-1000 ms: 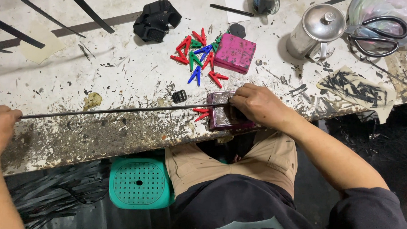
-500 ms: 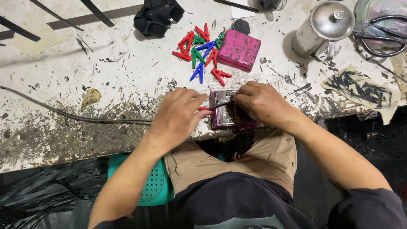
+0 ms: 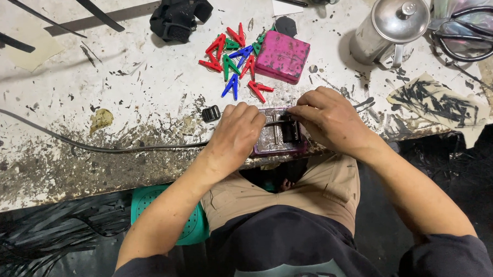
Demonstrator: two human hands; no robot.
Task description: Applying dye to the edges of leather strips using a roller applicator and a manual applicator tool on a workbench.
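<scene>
Strap [image 3: 148,147] is what both my hands are on: a thin dark band whose long axis runs from 9 o'clock, out across the bench, in to the purple box [image 3: 282,138] at the near edge right in front of me. My left hand [image 3: 237,134] lies curled over the strap's near end just at 9 o'clock of the box, fingers folded down on it, so it is the nearer hand to the loose length. My right hand [image 3: 330,120] sits at 3 o'clock of the box, fingertips pinched on a small black buckle [image 3: 288,127] on top of it; how tight that pinch is I cannot tell. The box looks like hard glossy plastic, flat and rectangular. The bench [image 3: 122,85] is pale, rough and smeared with black. At 12 o'clock lie a heap of red, green and blue clips [image 3: 234,64] beside a scuffed pink square tin [image 3: 282,56]. At 2 o'clock stand a shiny steel pot [image 3: 393,28] and black scissors [image 3: 471,36]; at 11 o'clock, bunched black webbing [image 3: 177,11].
</scene>
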